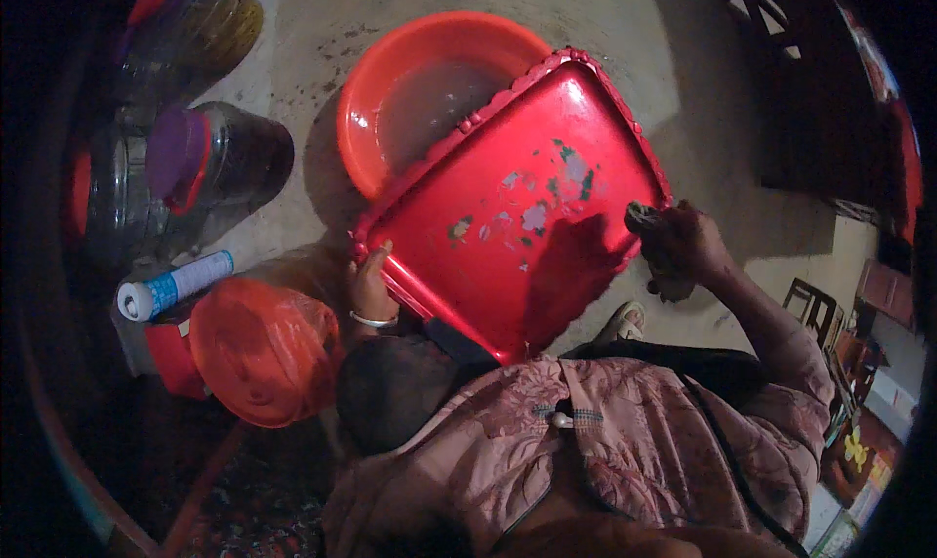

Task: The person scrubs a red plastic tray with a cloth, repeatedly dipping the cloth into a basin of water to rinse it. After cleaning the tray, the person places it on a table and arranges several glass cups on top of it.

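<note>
A red rectangular tray (pixel 476 265) with a scalloped rim and a worn flower print is tilted in front of me. My left hand (pixel 373 287), with a bangle at its wrist, grips the tray's left corner. At the tray's right edge my right hand (pixel 681 247) is closed on a dark, crumpled cloth (pixel 644 217). The tray covers part of an orange plastic basin (pixel 366 111), which holds murky water (pixel 439 97). Whether the tray touches the basin I cannot tell.
Left of the basin lie a purple-lidded jar (pixel 219 155) and other clear jars (pixel 124 170). Nearer are a white and blue cylindrical container (pixel 176 283) and an orange plastic-covered container (pixel 256 353). My sandalled foot (pixel 628 320) is below the tray. Dark furniture (pixel 812 111) stands at the right.
</note>
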The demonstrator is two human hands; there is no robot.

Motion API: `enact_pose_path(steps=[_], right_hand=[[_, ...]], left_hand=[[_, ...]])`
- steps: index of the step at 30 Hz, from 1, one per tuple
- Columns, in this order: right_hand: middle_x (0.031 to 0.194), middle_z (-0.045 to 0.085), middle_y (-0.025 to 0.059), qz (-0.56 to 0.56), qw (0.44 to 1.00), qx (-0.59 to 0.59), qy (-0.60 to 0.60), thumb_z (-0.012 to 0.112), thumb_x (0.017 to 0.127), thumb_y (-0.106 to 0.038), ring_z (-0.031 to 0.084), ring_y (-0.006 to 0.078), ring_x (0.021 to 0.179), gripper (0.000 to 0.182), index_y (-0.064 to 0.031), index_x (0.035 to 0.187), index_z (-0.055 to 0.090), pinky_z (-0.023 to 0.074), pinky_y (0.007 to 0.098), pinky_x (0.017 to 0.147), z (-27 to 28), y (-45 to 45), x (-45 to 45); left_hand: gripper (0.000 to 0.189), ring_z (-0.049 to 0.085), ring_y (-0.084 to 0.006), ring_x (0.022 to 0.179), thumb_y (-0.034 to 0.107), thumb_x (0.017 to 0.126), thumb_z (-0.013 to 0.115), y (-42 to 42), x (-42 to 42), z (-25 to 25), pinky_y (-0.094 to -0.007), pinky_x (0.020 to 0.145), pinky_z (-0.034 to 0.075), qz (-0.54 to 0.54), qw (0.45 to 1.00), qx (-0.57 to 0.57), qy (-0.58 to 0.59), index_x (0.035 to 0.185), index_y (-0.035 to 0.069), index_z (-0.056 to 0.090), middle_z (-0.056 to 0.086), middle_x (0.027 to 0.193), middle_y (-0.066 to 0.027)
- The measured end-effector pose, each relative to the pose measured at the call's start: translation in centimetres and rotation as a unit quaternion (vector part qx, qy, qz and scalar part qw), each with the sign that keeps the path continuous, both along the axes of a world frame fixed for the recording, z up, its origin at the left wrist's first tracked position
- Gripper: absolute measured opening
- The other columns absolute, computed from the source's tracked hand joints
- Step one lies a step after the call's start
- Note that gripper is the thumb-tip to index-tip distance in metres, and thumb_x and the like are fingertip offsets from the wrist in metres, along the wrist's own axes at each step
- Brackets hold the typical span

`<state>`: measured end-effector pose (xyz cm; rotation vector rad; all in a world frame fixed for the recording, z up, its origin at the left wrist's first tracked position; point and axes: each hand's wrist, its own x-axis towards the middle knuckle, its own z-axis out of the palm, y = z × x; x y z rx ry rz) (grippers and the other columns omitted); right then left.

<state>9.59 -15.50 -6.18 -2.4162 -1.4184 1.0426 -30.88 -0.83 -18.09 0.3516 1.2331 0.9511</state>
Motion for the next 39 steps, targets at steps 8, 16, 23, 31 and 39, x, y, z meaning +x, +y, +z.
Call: enact_pose_path(steps=[8,16,23,31,39], right_hand=[[0.084,0.053,0.015,-0.056,0.983,0.177,0.016,0.056,0.077,-0.007,0.056,0.0257,0.08,0.027,0.0026,0.102,0.062,0.0447,0.0345,0.071,8.6,-7.9,-2.9],[0.087,0.056,0.0145,-0.123,0.956,0.251,0.092,0.059,0.074,-0.011,0.053,0.0252,0.081,0.029,0.0036,0.099,0.062,0.0429,0.0343,0.075,8.6,-7.8,-0.3],[0.087,0.053,0.0143,-0.076,0.963,0.238,0.098,0.062,0.071,-0.008,0.053,0.0275,0.081,0.034,0.0021,0.103,0.06,0.0435,0.0355,0.073,6.7,-7.2,2.0],[0.091,0.053,0.0185,-0.079,0.972,0.156,0.159,0.056,0.071,-0.002,0.054,0.0322,0.083,0.034,0.0016,0.105,0.058,0.0456,0.0376,0.07,8.4,-4.7,-2.5],[0.094,0.055,0.0197,-0.038,0.971,0.23,0.058,0.055,0.084,-0.029,0.054,0.037,0.086,0.042,0.0008,0.113,0.054,0.0458,0.0437,0.076,5.8,-3.9,-7.1]], left_hand=[[0.036,0.059,-0.0304,0.101,0.013,0.076,0.069,4.5,-0.9,10.0,-0.0415,0.091,0.044,-0.299,0.524,0.563,0.565,0.109,0.001,0.061,0.062,0.11,-0.016],[0.042,0.062,-0.0318,0.091,0.021,0.08,0.068,-0.1,4.1,21.7,-0.0412,0.084,0.046,-0.166,0.454,0.603,0.634,0.114,-0.001,0.057,0.064,0.102,-0.0174],[0.037,0.059,-0.0262,0.1,0.005,0.083,0.058,-2.1,3.5,19.9,-0.0407,0.088,0.05,0.049,0.982,0.165,0.075,0.12,0.0,0.052,0.058,0.117,-0.0143],[0.034,0.056,-0.0288,0.104,0.012,0.083,0.059,-6.4,3.9,21.3,-0.0413,0.093,0.041,-0.332,0.813,0.233,0.419,0.116,0.004,0.056,0.058,0.115,-0.0117],[0.039,0.056,-0.021,0.107,0.009,0.08,0.066,-10.7,6.1,18.3,-0.0367,0.095,0.042,-0.082,0.983,-0.137,-0.088,0.117,0.004,0.057,0.061,0.114,-0.0082]])
